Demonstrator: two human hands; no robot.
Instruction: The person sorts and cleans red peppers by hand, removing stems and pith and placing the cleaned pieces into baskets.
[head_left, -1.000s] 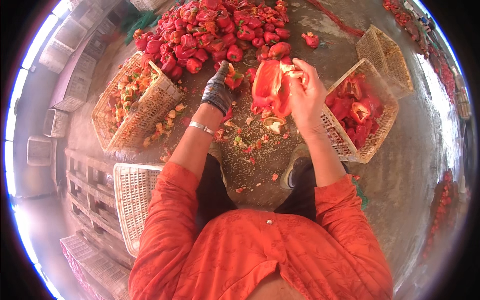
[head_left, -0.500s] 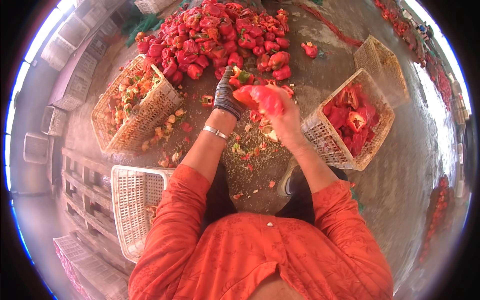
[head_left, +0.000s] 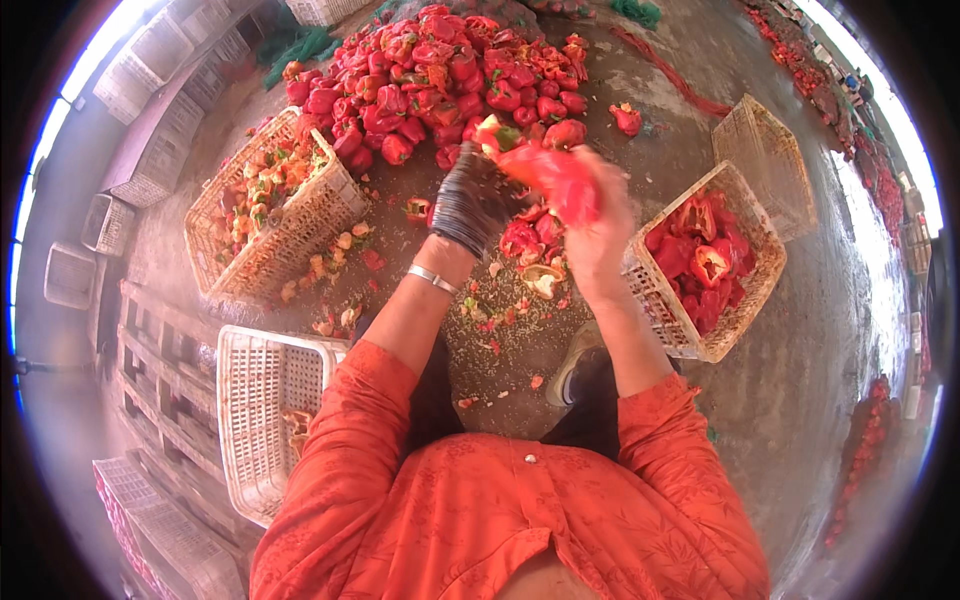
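Right hand (head_left: 600, 225) gripping blurred red pepper (head_left: 565, 188); left hand (head_left: 470, 208), can't tell grip. Crate (head_left: 655, 305) edge just right, pepper pile (head_left: 430, 90) ahead, floor (head_left: 402, 182) gap left.

Orange-red patterned shirt (head_left: 470, 510), dark trousers (head_left: 592, 405) and one striped glove (head_left: 463, 225).
The shirt bears a darker leaf print and a small, pale round button (head_left: 531, 460) at the front; its loose left sleeve (head_left: 340, 430) and right sleeve (head_left: 665, 440) end on the forearms. The dark grey knit glove, ringed with lighter stripes, covers the left hand (head_left: 474, 200), above a slim silver-coloured wristband (head_left: 433, 278). A pale shoe (head_left: 572, 368) shows beside the right trouser leg.
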